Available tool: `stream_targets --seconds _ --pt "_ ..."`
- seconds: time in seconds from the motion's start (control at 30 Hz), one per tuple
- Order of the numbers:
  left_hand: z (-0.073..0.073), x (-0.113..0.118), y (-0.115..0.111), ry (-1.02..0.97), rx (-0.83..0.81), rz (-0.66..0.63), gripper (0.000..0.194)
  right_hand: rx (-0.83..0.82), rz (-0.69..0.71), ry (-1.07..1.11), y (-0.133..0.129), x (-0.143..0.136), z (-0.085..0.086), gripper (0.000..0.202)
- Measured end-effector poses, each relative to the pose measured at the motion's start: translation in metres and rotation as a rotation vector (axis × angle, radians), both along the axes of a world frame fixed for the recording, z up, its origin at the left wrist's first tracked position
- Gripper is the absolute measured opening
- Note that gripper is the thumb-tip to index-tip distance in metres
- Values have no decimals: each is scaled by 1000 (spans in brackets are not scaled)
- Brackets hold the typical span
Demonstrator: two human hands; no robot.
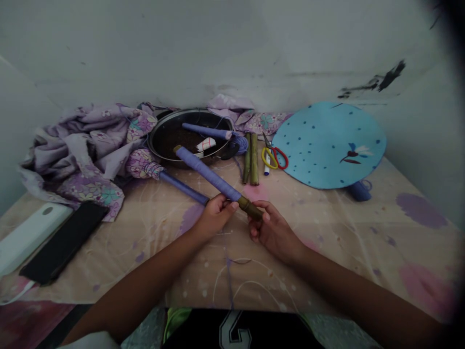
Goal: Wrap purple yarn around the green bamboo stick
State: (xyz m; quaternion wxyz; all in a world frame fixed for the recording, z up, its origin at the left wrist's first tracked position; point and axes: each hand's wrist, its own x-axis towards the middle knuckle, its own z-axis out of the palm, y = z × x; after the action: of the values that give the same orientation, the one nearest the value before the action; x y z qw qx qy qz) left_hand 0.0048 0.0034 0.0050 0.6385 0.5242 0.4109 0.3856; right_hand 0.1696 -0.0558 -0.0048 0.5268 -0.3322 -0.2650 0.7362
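Observation:
My left hand (217, 214) is closed around a brown-green stick wrapped in purple yarn (209, 172), near the lower end of the wrapping. At its bare end, my right hand (273, 228) pinches the same stick with thumb and fingers. The stick slants up and away to the left, its far tip above the front rim of a dark pan (170, 157). A strand of purple yarn (229, 276) runs down the tablecloth below my hands. Just left of my left hand lies a purple rod (183, 186) with a flowered cloth bundle (143, 164) at its far end.
In the pan lie another purple-wrapped stick (207, 130) and a white-and-red piece (206, 144). Yarn ball (240, 144), two bare sticks (254, 160), scissors (274, 157) and blue spotted oval board (319, 145) stand right. Crumpled cloth (87, 145), black phone (65, 242) and white device (32, 232) lie left.

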Motion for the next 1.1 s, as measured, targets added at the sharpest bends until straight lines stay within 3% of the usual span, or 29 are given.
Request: stream_targets --seconds 0.2,0.5,0.8,0.93,1.1 --pt "-2 -2 0 40 -14 -5 47 -49 -26 -114 -2 1 -2 33" --pt "-6 -2 -2 -164 -139 -112 54 -37 68 -58 2 5 4 32" --pt "-8 -6 3 -26 -88 -78 49 -31 76 -40 1 3 1 38" --pt "-7 -6 4 -9 -54 -101 49 -46 69 -88 2 4 -3 31" --pt "-3 -6 2 -47 -73 -123 53 -47 187 -169 0 6 -5 27"
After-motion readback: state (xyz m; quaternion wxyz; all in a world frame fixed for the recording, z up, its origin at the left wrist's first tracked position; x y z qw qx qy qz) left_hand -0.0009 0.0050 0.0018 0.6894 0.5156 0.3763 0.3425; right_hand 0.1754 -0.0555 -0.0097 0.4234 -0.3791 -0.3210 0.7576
